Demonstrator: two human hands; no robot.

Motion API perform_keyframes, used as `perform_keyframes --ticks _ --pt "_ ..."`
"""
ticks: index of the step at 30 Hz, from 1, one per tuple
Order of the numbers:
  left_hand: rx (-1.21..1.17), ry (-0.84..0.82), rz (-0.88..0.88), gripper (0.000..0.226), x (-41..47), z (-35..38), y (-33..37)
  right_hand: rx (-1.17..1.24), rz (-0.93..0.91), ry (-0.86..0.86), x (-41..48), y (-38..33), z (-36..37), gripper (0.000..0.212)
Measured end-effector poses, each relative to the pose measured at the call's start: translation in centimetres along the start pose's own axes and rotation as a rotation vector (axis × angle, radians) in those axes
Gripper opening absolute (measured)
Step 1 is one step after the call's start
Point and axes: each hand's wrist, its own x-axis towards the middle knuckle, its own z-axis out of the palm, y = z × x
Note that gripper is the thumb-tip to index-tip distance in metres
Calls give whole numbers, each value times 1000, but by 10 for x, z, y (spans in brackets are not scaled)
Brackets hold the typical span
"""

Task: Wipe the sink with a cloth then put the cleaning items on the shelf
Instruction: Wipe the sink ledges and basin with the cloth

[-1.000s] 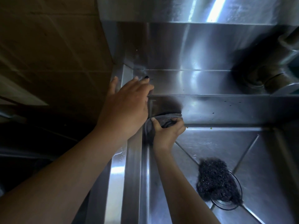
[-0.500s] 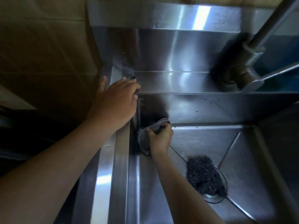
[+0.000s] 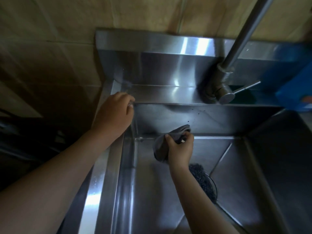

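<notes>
The right hand (image 3: pixel 180 149) reaches down into the rectangular stainless steel sink (image 3: pixel 108 166) and grips a crumpled grey cloth (image 3: pixel 161 149), fingers and thumb curled round the bunched fabric. The cloth sits low in the basin, near the left rear corner, with its upper end up against the foot of the back wall and the rest hanging to the left of the hand. The left hand (image 3: pixel 114 114) rests on the sink's rim at that same corner. Its fingers are bent at the edge, but the fingertips are blurred, so I cannot tell whether they clasp the rim or only lie on it. A dark wiry scouring pad (image 3: pixel 203 180) lies on the basin floor over the round drain, partly hidden by the right forearm. A steel tap (image 3: pixel 224 92) with a long spout stands on the back ledge, and a blue box (image 3: pixel 293 95) sits to its right. A beige tiled wall (image 3: pixel 135 14) rises behind.
</notes>
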Motion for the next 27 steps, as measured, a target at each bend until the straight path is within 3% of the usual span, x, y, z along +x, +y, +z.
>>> perform_keyframes --ticks 7,16,21,27 --pt "-174 104 -196 25 -19 38 47 75 15 -41 18 -11 -27 34" --pt "-601 244 -694 25 -20 95 59 177 -21 -76 32 -17 -39 36" --pt "-706 333 -769 40 -6 102 56 247 -46 -80 30 -31 -19 42" --pt "-767 328 -744 33 4 116 43 336 -91 39 34 -41 11 39"
